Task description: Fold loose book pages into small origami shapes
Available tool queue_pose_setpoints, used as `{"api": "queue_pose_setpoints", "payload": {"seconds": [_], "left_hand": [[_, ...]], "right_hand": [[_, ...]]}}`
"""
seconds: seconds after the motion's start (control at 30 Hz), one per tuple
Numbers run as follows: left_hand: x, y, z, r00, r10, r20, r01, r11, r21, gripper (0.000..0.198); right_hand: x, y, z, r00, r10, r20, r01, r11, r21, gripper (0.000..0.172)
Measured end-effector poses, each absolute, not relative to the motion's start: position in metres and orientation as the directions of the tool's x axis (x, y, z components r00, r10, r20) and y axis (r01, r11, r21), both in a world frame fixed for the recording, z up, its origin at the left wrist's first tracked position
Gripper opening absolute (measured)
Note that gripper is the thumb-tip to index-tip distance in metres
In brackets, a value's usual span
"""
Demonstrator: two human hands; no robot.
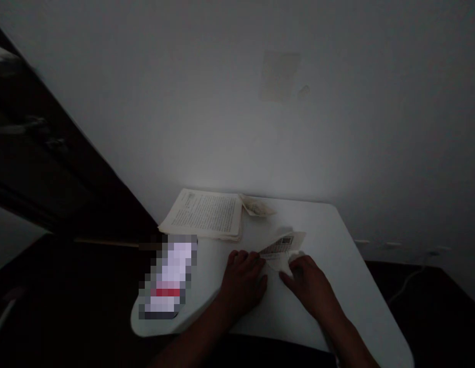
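A folded sheet of printed paper (282, 247) stands partly raised off the white table, between my two hands. My left hand (242, 280) rests on the table with its fingers bent and their tips at the paper's left corner. From the right, my right hand (309, 282) closes thumb and fingers around the lower right part of the sheet. Its fingertips are partly hidden in the dim light. Farther back lies another folded piece of paper (257, 206), touched by neither hand.
A stack of printed pages (206, 213) lies at the back left of the white table (360, 306). In front of it is a phone (170, 276) with a blurred, lit screen. A pale wall (222, 102) rises behind; a cable (408, 278) hangs at the right.
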State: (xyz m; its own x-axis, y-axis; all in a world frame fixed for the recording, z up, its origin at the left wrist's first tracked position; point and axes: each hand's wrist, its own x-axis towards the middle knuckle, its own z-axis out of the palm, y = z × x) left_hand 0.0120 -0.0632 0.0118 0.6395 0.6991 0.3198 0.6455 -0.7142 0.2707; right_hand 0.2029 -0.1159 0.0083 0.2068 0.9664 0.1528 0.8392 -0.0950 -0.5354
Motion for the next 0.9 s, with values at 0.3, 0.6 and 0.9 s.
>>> {"api": "queue_pose_setpoints", "payload": {"seconds": [0.3,0.6,0.9], "left_hand": [[0.013,-0.063,0.013,0.644,0.697,0.316,0.643,-0.716,0.271,0.03],[0.012,-0.063,0.009,0.637,0.701,0.321,0.642,-0.713,0.283,0.031],[0.012,-0.063,0.011,0.634,0.69,0.348,0.642,-0.721,0.261,0.029]], "right_hand": [[0.21,-0.126,0.008,0.223,0.969,0.11,0.814,-0.123,-0.567,0.016],[0.215,-0.133,0.012,0.215,0.975,0.058,0.812,-0.145,-0.565,0.014],[0.219,-0.135,0.014,0.202,0.979,0.027,0.775,-0.143,-0.616,0.011]]}}
